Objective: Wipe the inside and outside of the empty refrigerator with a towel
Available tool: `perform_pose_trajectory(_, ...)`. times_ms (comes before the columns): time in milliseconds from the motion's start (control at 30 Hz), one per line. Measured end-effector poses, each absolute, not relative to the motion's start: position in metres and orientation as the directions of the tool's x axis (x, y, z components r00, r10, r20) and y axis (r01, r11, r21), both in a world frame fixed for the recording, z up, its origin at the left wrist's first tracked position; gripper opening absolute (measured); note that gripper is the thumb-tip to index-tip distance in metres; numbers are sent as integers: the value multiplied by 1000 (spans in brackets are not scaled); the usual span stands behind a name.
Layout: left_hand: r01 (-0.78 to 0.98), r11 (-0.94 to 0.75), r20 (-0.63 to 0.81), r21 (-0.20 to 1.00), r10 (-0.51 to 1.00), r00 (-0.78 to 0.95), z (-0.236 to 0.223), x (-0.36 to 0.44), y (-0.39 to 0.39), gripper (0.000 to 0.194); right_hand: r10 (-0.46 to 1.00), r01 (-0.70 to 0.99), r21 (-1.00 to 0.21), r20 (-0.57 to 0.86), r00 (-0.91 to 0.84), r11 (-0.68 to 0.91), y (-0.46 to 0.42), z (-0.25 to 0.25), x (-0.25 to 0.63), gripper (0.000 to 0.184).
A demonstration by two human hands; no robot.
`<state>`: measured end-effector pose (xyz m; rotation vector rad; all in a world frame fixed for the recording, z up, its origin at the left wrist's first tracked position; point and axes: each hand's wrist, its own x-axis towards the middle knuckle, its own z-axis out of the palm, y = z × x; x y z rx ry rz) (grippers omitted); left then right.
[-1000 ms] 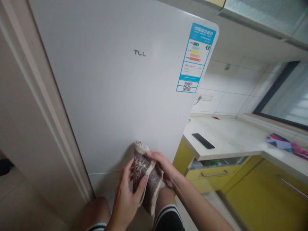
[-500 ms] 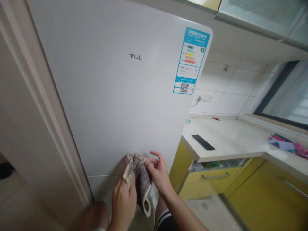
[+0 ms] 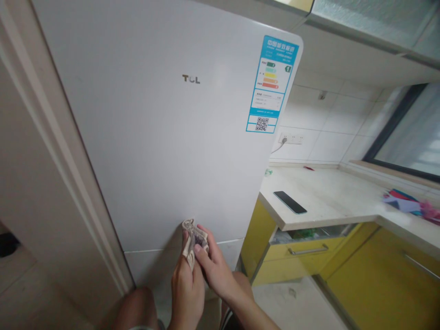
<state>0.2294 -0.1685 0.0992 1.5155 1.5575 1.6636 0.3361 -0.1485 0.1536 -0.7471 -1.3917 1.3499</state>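
Observation:
A grey and cream cloth [image 3: 198, 237] is bunched between my two hands, low in front of the white fridge door [image 3: 165, 160]. My left hand [image 3: 187, 284] grips its left side, with the thumb and fingers closed round the folds. From the right, my right hand [image 3: 215, 266] pinches the cloth between thumb and fingers. Most of the cloth's lower part is hidden behind my hands. Whether the cloth touches the door, I cannot tell.
A black phone [image 3: 290, 202] lies on the white countertop [image 3: 340, 192] to the right, above a yellow drawer [image 3: 302, 252]. Colourful cloth or plastic items [image 3: 409, 204] lie farther right. An energy label [image 3: 271, 85] is stuck on the fridge, and a door frame [image 3: 65, 151] stands left.
My hands have come closer together, the right one moving left and down. The cloth is folded smaller, and its hanging loop no longer shows.

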Motion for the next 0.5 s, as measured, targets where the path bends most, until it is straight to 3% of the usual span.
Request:
perform_pose_trajectory(133, 5, -215, 208, 977, 937, -281, 104, 234, -169, 73, 841, -219, -958, 271, -469, 187, -159, 153, 344, 96)
perform_pose_trajectory(233, -216, -129, 94, 968, 982, -165, 109, 237, -171, 88, 839, -277, -948, 276, -469, 157, -164, 146, 340, 111)
perform_pose_trajectory(300, -305, -78, 51, 949, 994, -97, 111, 239, -173, 100, 914, -327, -939, 223, -340, 108, -161, 136, 333, 108)
perform_pose_trajectory(400, -439, 17, 3, 898, 999, 46, 112, 234, -173, 110, 999, -461, -886, -19, -42, -36, -153, 125, 327, 84)
perform_pose_trajectory(500, -372, -88, 58, 924, 994, -90, 108, 203, -162, 96, 961, -604, -783, -259, 97, -151, -152, 127, 348, 77)
